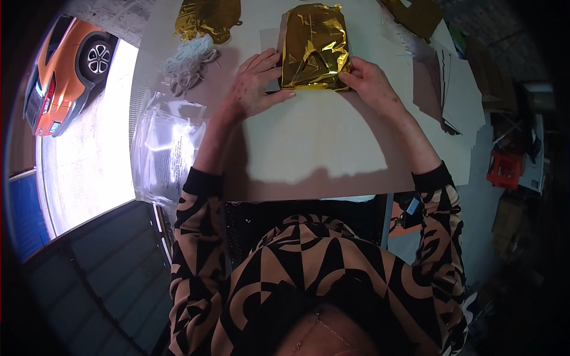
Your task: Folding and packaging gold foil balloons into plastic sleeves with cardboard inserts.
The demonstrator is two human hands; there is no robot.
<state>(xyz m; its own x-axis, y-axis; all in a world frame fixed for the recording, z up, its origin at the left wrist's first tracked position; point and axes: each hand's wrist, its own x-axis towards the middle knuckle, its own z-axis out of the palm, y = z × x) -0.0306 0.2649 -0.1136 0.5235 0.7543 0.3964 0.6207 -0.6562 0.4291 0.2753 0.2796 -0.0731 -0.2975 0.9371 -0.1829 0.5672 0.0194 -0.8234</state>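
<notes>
A shiny gold foil packet, wrinkled and roughly rectangular, lies flat near the far edge of the table. My left hand rests along its left side, fingers stretched out and thumb reaching toward the near left corner. At the near right corner, my right hand has its thumb and fingers closed on the foil edge. A clear plastic sheet shows partly beside the packet, next to my left fingers. Whatever may be inside the packet is hidden.
On the pale table, more gold foil and bundled white cords lie far left. Clear plastic bags cover the left edge. Gold foil and card sheets lie right. Beyond stands an orange car.
</notes>
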